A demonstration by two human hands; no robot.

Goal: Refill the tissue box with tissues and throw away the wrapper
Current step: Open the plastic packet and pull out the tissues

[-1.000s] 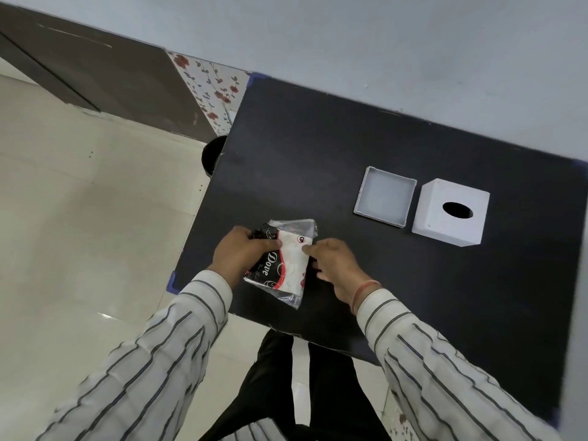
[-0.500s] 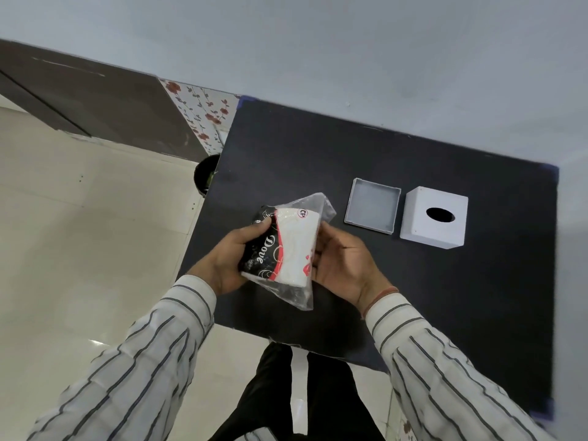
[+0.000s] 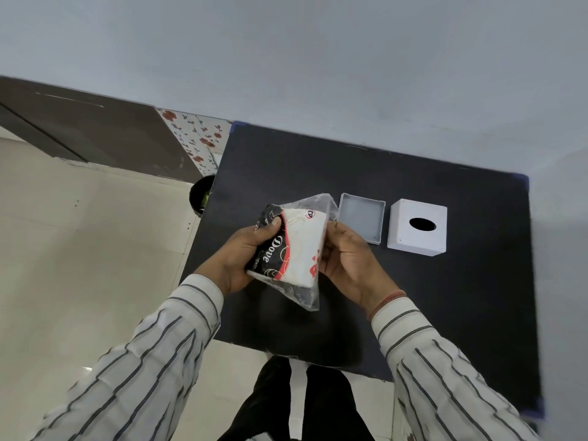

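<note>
The left hand (image 3: 241,249) has its thumb laid across the black printed end of the one tissue pack (image 3: 292,246), with the other fingers curled under it and out of sight, so the pack is clamped between thumb and fingers. The right hand (image 3: 348,261) closes on the pack's white edge from the 3 o'clock side: thumb and fingertips press together on the wrapper there, though exactly how many fingers touch it I cannot tell. Between the two hands the pack is lifted off the surface and tilted, black half toward 9 o'clock, white half toward 3 o'clock; loose clear plastic sticks out at 12 o'clock and hangs down at 6 o'clock.

Both wrists come out of two striped sleeves (image 3: 445,377) entering from 6 o'clock; a thin orange band (image 3: 386,302) circles the right wrist.

Beneath lies one black table (image 3: 445,313). At about 2 o'clock from the pack sit two white box parts, both on the table: an open, shallow tissue box base (image 3: 361,219), hollow side up, just beside the pack's top plastic, and farther toward 3 o'clock the tissue box cover (image 3: 416,227), a cube with one oval slot on top. The two stand close, with a narrow gap between.

At 10 o'clock from the pack, off the table's edge on the floor, one dark round bin (image 3: 199,198) is partly hidden
</note>
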